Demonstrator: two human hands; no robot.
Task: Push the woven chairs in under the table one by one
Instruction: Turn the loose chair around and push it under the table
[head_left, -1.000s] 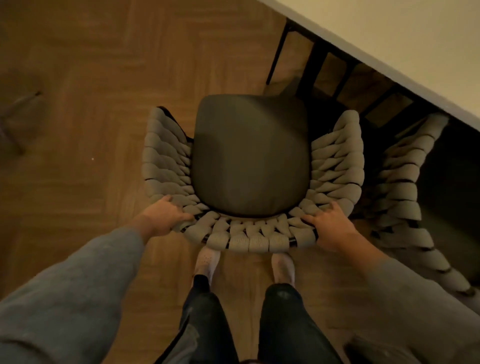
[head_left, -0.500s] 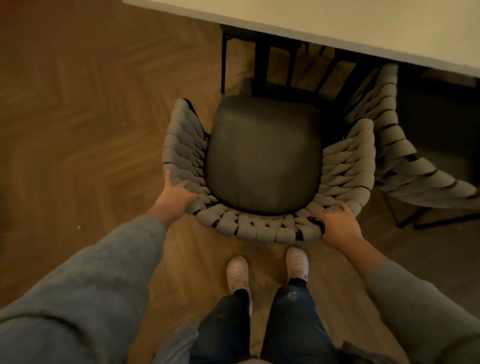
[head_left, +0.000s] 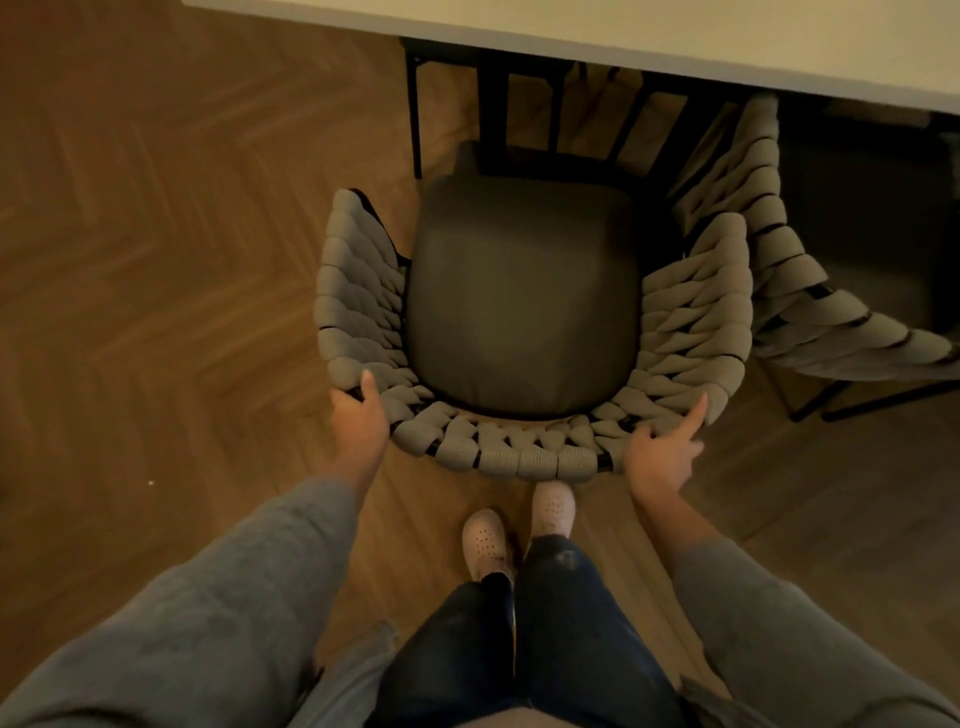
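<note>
- Grey sleeves (head_left: 223, 613) and dark trousers, nearest the camera; a person stood directly behind the chair.
- Pale perforated shoes (head_left: 485, 540), the right toe just under the chair's near rim. No brand mark legible.
- Left hand (head_left: 358, 421): gripped the near-left corner of the back rim, thumb over the weave, fingers wrapped round the outside.
- Right hand (head_left: 660, 457): loosely spread against the near-right corner, forefinger straight along the rim, nothing clasped.
- Woven chair (head_left: 519, 460): grey braided back and arms, dark seat cushion (head_left: 519, 301). It stood on the herringbone wood floor (head_left: 156, 260), seat front just reaching the black table frame (head_left: 493, 119), almost wholly outside the table (head_left: 675, 36).
- Second woven chair (head_left: 779, 270), far right: partly under the table, angled, its weave just beside the first chair's right arm.
- Handling note, as judgement: equal pressure from both hands should slide the chair straight; a firmer right-hand hold would help. The right arm risked snagging the neighbouring chair, and the front legs the frame's uprights. Toes belonged clear of the rim.
- Labels, writing: none readable anywhere.
</note>
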